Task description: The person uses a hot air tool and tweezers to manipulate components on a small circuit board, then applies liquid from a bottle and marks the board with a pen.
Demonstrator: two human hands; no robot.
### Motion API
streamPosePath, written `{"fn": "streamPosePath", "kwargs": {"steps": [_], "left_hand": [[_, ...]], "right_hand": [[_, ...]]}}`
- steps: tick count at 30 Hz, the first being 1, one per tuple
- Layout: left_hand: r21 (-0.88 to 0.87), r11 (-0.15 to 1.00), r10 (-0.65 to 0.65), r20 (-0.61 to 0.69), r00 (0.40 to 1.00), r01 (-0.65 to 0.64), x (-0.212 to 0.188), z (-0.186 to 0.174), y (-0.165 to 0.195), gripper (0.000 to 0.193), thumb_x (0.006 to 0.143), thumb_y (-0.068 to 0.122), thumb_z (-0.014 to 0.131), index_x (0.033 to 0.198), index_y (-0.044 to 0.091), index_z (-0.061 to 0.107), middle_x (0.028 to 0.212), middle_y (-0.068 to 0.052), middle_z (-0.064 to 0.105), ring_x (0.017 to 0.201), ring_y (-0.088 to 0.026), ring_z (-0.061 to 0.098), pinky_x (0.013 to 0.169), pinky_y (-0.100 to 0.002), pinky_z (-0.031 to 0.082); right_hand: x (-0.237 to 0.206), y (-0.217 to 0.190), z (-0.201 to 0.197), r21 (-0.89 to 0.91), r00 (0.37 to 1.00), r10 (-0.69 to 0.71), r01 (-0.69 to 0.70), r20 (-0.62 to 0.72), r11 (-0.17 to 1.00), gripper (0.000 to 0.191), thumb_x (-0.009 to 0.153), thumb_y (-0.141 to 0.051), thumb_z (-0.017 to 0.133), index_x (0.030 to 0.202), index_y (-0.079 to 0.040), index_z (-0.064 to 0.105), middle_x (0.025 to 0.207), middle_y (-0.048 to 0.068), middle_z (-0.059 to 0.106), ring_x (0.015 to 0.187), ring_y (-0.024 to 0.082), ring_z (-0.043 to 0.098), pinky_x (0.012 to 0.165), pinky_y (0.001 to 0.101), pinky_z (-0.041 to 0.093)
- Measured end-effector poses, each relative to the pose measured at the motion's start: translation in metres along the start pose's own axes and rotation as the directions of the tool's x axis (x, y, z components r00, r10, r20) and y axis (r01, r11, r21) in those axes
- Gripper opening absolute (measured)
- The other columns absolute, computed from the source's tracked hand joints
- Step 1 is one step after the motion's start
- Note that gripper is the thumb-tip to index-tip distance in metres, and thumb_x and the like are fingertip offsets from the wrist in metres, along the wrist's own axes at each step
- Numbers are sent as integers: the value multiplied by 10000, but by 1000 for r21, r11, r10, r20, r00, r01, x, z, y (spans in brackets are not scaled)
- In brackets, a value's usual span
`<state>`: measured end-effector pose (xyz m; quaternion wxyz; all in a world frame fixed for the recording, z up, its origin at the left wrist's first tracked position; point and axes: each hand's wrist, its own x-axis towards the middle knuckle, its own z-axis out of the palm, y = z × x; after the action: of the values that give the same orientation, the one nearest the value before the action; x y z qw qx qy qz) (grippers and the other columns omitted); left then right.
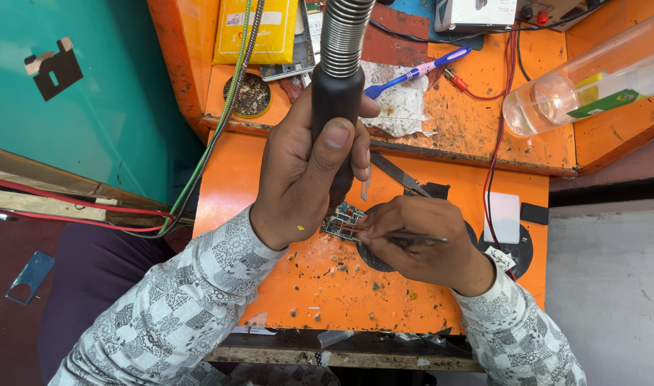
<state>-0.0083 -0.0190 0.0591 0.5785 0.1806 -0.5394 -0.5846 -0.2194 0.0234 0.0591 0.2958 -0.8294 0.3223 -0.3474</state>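
Orange workbench, scorched all over. Left hand wrapped tight round black hot-air handle, nozzle down over small circuit board mid-bench. Right hand pinching tweezers at board edge. Looks like mid-rework; nothing lifted off yet.

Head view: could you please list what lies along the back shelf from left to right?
Yellow packet → round tin → white cloth → blue toothbrush → clear bottle.
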Motion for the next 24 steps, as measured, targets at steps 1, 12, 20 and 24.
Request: {"fn": "streamPosePath", "kwargs": {"steps": [1, 12, 20, 24], "left_hand": [[-13, 1000, 7, 7, 1000, -7, 0, 0, -1, 500, 1177, 457, 485, 1335, -17, 512, 861, -23, 609, 729, -44, 575, 650, -195, 484], [-29, 1000, 0, 10, 1000, 1, 0, 3, 0, 500, 1181, 451, 486, 1370, -12, 504, 874, -23, 606, 721, -35, 553, 645, -189, 471], [-68, 997, -25, 8, 1000, 26, -2, 4, -2, 481, 1173, 439, 493, 1367, -1, 494, 878, -25, 605, 676, -27, 515, 575, -175, 400], [-21, 999, 51, 48, 998, -50, -3, 4, -6, 470, 1236, 447, 484, 1367, -3, 515, 908, -25, 607, 801, -58, 581, 718, -209, 485]], "right_hand": [[0, 0, -1, 18, 1000, 7, -7, -17, 1000, 191, 850, 16, 804, 900, -46, 631, 895, 79, 750, 930, 200, 804, 780, 285, 654], [-2, 1, -4, -44, 996, 16, -20, -85, 999, 214, 852, 16, 811, 924, -46, 619, 860, 69, 720, 895, 181, 796, 711, 264, 610], [-2, 1, -6, -61, 994, 0, -7, -112, 998, 208, 849, 45, 792, 955, -30, 630, 901, 99, 728, 895, 176, 783, 735, 258, 628], [-2, 0, -6, -42, 992, 18, -23, -127, 999, 207, 863, 56, 782, 968, -26, 624, 934, 108, 723, 932, 186, 791, 764, 261, 642]]}}
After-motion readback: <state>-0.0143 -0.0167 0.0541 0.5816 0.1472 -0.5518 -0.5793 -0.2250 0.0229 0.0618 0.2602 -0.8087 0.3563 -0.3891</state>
